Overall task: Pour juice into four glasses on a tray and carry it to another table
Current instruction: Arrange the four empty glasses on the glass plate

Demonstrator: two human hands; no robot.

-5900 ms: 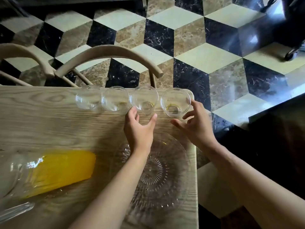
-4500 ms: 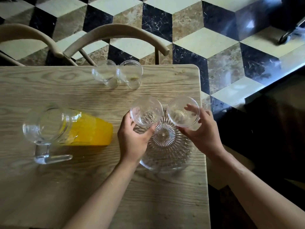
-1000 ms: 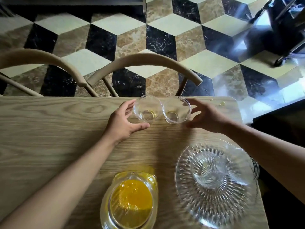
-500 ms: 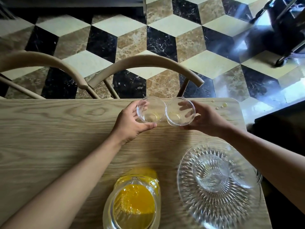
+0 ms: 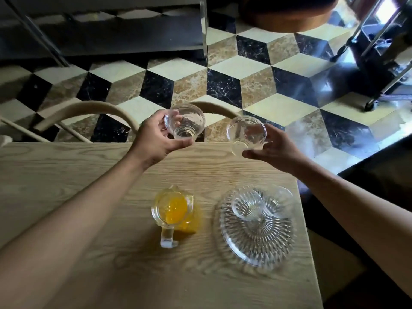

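Cube-patterned marble floor (image 5: 223,70) in black, cream and brown beyond a pale wooden table (image 5: 111,253); curved chair backs (image 5: 89,109) tucked at the far edge. Left hand (image 5: 156,139) wrapped around an empty clear glass (image 5: 185,123), fingers on its far side and thumb beneath, lifted over the table's far edge. Right hand (image 5: 274,150) curled around a second empty glass (image 5: 246,133), likewise raised, the two glasses near each other but apart. On the table nearer the camera, a cut-glass tray (image 5: 256,241) by the right edge, carrying two more empty glasses (image 5: 247,205) side by side toward its far rim, somewhat blurred. Just left of the tray, a clear jug (image 5: 171,210) holding orange juice, handle toward the camera. No brand, label or writing legible anywhere.
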